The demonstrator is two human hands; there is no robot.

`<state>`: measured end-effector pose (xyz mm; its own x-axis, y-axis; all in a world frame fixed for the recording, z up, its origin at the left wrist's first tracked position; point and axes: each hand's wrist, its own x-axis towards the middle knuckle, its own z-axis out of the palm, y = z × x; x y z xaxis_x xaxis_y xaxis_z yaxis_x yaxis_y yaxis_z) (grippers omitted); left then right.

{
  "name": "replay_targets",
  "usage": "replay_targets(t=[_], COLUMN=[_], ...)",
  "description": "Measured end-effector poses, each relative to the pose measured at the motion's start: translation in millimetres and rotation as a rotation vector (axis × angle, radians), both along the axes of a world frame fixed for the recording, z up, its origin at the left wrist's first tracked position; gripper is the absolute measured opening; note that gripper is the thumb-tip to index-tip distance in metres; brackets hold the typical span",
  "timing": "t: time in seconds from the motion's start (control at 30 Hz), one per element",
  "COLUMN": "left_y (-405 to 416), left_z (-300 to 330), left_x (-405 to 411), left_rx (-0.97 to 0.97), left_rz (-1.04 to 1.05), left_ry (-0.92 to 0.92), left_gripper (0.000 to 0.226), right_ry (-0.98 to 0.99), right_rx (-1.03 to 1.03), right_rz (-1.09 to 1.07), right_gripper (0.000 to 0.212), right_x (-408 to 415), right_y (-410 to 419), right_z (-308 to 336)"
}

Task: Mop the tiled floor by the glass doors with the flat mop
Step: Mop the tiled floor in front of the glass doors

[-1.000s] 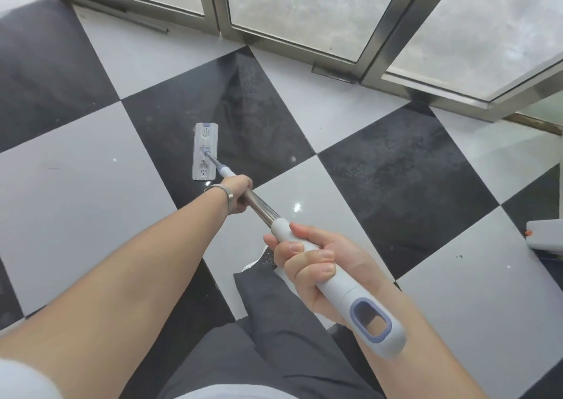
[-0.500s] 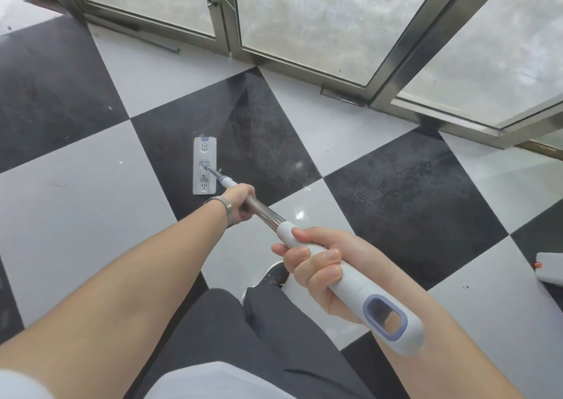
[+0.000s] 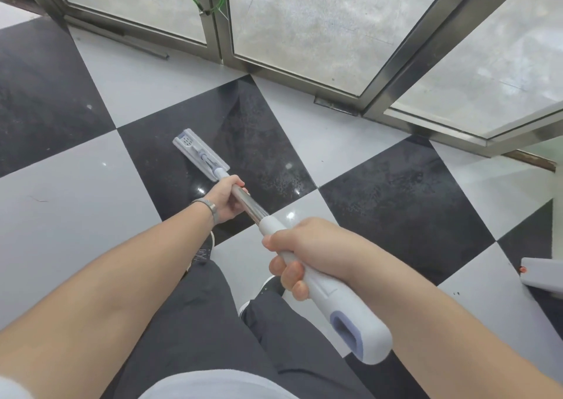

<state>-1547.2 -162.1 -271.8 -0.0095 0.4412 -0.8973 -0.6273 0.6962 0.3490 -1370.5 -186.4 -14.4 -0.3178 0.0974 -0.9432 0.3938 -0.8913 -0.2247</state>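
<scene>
A flat mop with a white rectangular head [image 3: 195, 152] lies on a black tile of the black-and-white tiled floor [image 3: 76, 191], turned diagonally. Its steel pole [image 3: 249, 208] runs back to a white handle [image 3: 350, 316] with a lilac hanging loop. My left hand [image 3: 225, 199] grips the steel pole low down, close to the mop head. My right hand [image 3: 307, 252] grips the white handle above the loop. The glass doors [image 3: 304, 24] in steel frames stand just beyond the tiles.
My dark trouser legs [image 3: 213, 322] and shoes are below the handle. A white object with a red dot [image 3: 542, 273] lies on the floor at the right edge. A green cable [image 3: 210, 2] loops at the door frames' meeting post. A metal door stop [image 3: 335, 104] sits by the threshold.
The mop head has swivelled from lengthwise to diagonal on the black tile. My view has shifted so the doors look nearer, and both hands keep their hold.
</scene>
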Motion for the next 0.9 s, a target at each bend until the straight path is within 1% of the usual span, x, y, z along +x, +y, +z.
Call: replay_targets(t=[0.03, 0.1, 0.13, 0.2, 0.3, 0.37, 0.47, 0.53, 0.57, 0.63, 0.7, 0.77, 0.83, 0.9], left_y=[5.2, 15.9, 21.3, 32.6, 52.0, 64.2, 79.3, 89.4, 95.6, 108.0, 122.7, 139.4, 155.7, 169.8], left_z=[-0.8, -3.0, -4.0, -5.2, -5.5, -3.4, -0.7, -1.5, -2.9, -5.4, -7.4, -9.2, -11.8, -13.4], left_x=[-5.7, -18.0, -24.7, -39.3, -64.3, -80.2, -101.8, -115.6, -123.5, -138.9, -150.8, -157.8, -160.2, -159.2], left_rx=[0.003, -0.018, -0.033, -0.072, -0.127, -0.149, -0.162, -0.164, -0.161, -0.158, -0.157, -0.155, -0.147, -0.142], left_rz=[-0.035, -0.099, -0.134, -0.207, -0.296, -0.324, -0.35, -0.34, -0.323, -0.303, -0.302, -0.304, -0.295, -0.295], left_ry=[-0.009, 0.002, 0.027, 0.099, 0.177, 0.187, 0.178, 0.165, 0.16, 0.155, 0.147, 0.128, 0.107, 0.098], left_gripper=[0.018, 0.017, 0.016, 0.016, 0.018, 0.017, 0.016, 0.019, 0.02, 0.019, 0.018, 0.018, 0.016, 0.014], right_ry=[-0.046, -0.155, -0.207, -0.29, -0.389, -0.446, -0.476, -0.436, -0.392, -0.276, -0.154, -0.091, -0.095, -0.129], right_rx=[0.065, 0.234, 0.311, 0.406, 0.479, 0.528, 0.547, 0.518, 0.493, 0.377, 0.209, 0.149, 0.168, 0.217], right_rz=[0.083, 0.324, 0.454, 0.655, 0.832, 0.86, 0.826, 0.76, 0.701, 0.449, 0.224, 0.095, 0.076, 0.145], right_gripper=[0.01, 0.01, 0.011, 0.02, 0.029, 0.032, 0.034, 0.03, 0.024, 0.004, 0.021, 0.028, 0.031, 0.033], right_x=[-5.6, -20.5, -30.3, -53.0, -88.6, -109.5, -137.3, -151.6, -157.8, -166.5, -169.4, -170.1, -168.5, -166.2], right_y=[4.4, 9.5, 10.4, 11.1, 12.8, 15.1, 20.5, 27.4, 31.9, 42.3, 55.0, 71.1, 89.2, 105.3], right_z=[-0.1, -0.3, -0.2, -0.7, -4.1, -6.0, -10.7, -13.5, -13.6, -10.4, -8.4, -9.8, -14.2, -18.4])
